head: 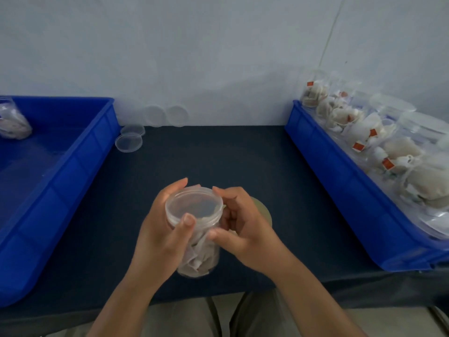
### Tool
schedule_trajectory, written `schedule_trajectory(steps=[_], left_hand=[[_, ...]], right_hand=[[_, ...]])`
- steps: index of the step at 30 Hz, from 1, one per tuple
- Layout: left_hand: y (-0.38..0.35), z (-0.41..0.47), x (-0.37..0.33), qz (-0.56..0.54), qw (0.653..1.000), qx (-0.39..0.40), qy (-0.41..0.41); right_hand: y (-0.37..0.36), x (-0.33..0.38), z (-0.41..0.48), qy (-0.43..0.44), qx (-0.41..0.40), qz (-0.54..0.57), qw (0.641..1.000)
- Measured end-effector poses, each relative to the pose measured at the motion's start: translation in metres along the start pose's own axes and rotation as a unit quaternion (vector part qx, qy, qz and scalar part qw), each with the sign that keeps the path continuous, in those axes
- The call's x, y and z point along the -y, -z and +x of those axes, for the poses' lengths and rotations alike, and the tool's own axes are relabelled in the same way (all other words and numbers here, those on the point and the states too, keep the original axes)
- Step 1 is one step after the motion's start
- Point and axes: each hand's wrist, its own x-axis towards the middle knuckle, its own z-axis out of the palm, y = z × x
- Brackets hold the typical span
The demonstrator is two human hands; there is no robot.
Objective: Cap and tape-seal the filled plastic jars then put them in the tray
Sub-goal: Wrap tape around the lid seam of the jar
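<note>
A clear plastic jar (201, 251) filled with tea bags stands on the dark table at front centre, with a clear lid (193, 206) on its mouth. My left hand (162, 232) grips the jar's left side, thumb on the lid's rim. My right hand (239, 229) holds the jar's right side, fingers curled at the lid's edge and thumb against the wall. A roll of tape (263, 210) lies partly hidden behind my right hand. The blue tray (80, 152) at left holds one sealed jar (13, 122) in its far corner.
A second blue tray (340, 181) at right is packed with several filled jars (379, 139). Loose clear lids (127, 142) lie near the left tray's back corner, and two lids (165, 115) lean against the wall. Dark table (218, 154) between the trays.
</note>
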Motion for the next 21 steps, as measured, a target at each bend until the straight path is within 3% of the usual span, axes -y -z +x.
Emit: schedule_trajectory(steps=[4, 9, 14, 18, 21], left_hand=[[-0.003, -0.002, -0.004, -0.032, 0.999, -0.002, 0.004], [0.003, -0.002, -0.007, 0.036, 0.999, -0.003, 0.007], [0.004, -0.005, -0.006, 0.031, 0.999, -0.026, -0.01], [-0.002, -0.007, -0.012, 0.015, 1.0, 0.003, -0.014], [-0.01, -0.013, -0.01, -0.008, 0.999, 0.034, -0.017]], right_hand=[[0.0, 0.003, 0.002, -0.002, 0.006, 0.008, 1.0], [-0.001, 0.012, -0.003, -0.009, 0.063, 0.001, 0.998], [-0.003, 0.016, -0.007, -0.017, 0.05, 0.012, 0.999], [0.002, 0.023, -0.014, -0.073, 0.061, -0.043, 0.995], [0.008, 0.027, -0.025, -0.064, 0.056, -0.09, 0.992]])
